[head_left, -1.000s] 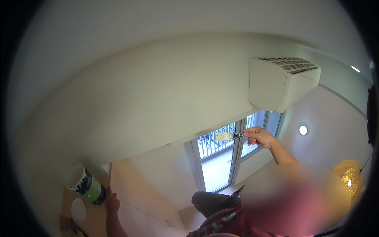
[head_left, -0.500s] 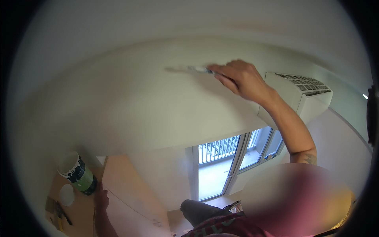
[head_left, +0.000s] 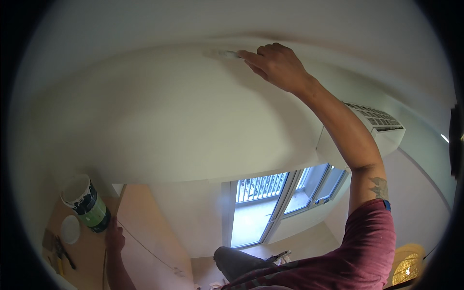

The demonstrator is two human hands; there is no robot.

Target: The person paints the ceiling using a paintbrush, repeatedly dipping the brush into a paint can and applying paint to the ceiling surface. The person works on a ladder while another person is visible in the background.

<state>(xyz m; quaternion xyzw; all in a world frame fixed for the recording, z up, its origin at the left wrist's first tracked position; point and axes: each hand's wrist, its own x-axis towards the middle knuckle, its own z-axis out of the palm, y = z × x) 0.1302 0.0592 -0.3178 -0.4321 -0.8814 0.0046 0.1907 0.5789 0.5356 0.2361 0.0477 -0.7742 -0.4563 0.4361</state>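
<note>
**A:** Right hand [head_left: 278,65] is up at the white ceiling [head_left: 159,111], fingers curled tight around a paintbrush [head_left: 227,54]. What can you make of the brush?

**B:** Not much! Only the pale bristle end pokes out past the fingertips [head_left: 249,54], pointing to the person's left; the handle is buried inside the fist. The bristles look whitish and blur into the ceiling, so where brush stops and paint starts is hard to call. They seem pressed flat against the surface.

**A:** And the left hand [head_left: 114,238]?

**B:** Way down in the lower left corner, forearm cut off by the picture's edge. It's just beside a paint bucket [head_left: 86,203], green-banded with a white-smeared rim, standing on a tan wooden top [head_left: 140,227]. Fingers look loosely bent at the bucket's base, but whether they grip anything I cannot tell, it's too small.

**A:** Anything around it?

**B:** A round white lid [head_left: 70,228] near the bucket, and dark small tools [head_left: 62,252] I can't identify. On the other side, the air conditioner [head_left: 374,128] sits partly behind the raised arm, and the window doors [head_left: 270,203] glow below.
</note>
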